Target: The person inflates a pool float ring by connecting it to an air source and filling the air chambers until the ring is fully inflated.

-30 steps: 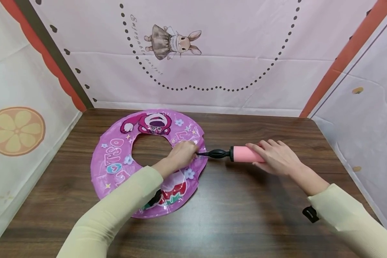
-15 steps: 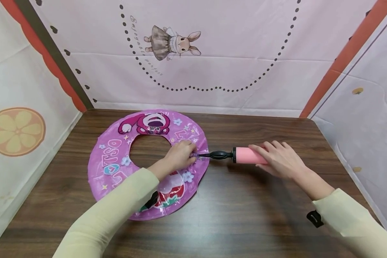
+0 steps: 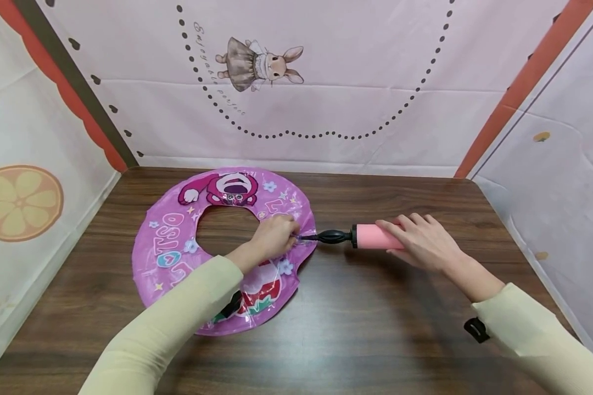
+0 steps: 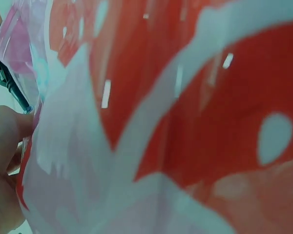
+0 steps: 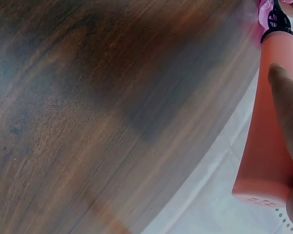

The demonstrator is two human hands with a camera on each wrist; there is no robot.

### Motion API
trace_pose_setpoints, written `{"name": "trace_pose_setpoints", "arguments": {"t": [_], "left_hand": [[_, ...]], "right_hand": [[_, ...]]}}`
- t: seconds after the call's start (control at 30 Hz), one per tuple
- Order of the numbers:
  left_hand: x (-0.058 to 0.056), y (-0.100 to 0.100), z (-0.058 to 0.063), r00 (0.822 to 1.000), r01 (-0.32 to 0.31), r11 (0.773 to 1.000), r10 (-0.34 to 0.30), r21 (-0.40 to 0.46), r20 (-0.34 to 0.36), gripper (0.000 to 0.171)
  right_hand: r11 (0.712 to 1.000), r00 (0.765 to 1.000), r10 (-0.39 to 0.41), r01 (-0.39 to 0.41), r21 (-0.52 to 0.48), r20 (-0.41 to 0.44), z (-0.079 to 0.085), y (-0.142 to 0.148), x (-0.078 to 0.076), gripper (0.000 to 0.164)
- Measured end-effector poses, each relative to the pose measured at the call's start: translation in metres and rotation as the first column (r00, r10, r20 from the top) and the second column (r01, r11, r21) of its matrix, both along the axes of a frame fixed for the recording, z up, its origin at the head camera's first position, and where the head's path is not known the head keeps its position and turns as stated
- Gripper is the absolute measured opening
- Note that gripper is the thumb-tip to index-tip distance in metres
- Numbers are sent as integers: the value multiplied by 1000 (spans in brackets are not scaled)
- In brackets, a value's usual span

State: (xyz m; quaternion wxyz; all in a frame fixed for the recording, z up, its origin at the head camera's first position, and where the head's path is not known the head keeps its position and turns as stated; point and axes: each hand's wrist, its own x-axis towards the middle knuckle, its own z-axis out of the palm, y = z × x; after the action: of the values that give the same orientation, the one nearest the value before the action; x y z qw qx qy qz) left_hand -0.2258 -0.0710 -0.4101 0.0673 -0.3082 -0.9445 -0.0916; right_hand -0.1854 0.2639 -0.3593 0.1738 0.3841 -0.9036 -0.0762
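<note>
A purple swim ring (image 3: 153,269) with printed bear, strawberry and lettering lies on the table, its right edge dented. My left hand (image 3: 275,237) pinches it at the valve on its right side, where the black nozzle (image 3: 306,237) of a pink hand pump (image 3: 375,236) meets it. Fingers hide the valve itself. With my right hand (image 3: 430,244) I grip the pump's pink barrel, thumb along its side in the right wrist view, where the barrel (image 5: 266,131) shows its holed end. Red and white print of the swim ring (image 4: 185,122) fills most of the left wrist view.
The brown wooden table (image 3: 375,329) carries the ring and pump. A pale printed cloth (image 3: 356,66) with a rabbit stands behind it, and more cloth hangs at the left and right sides. Black wrist straps show at both sleeves.
The pump and right hand shifted slightly right, then back left. My left hand and the ring moved a little left overall. The dents along the ring's right edge changed shape.
</note>
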Motion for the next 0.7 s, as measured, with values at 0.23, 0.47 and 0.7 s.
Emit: {"name": "trace_pose_setpoints", "arguments": {"t": [0.23,0.47,0.7], "left_hand": [[3,1,1,999,22,1000,-22,-9,-28,4],[3,4,1,996,43,998,-46,-46,-77,10],[5,5,4,997,29,997,-34,-66,-75,10]], "right_hand": [[999,998,38,-37,16,-54,0,-2,-5,67],[997,995,47,-43,57,-83,8,-6,-6,66],[996,996,44,-37,83,-77,18,-12,-6,64]]}}
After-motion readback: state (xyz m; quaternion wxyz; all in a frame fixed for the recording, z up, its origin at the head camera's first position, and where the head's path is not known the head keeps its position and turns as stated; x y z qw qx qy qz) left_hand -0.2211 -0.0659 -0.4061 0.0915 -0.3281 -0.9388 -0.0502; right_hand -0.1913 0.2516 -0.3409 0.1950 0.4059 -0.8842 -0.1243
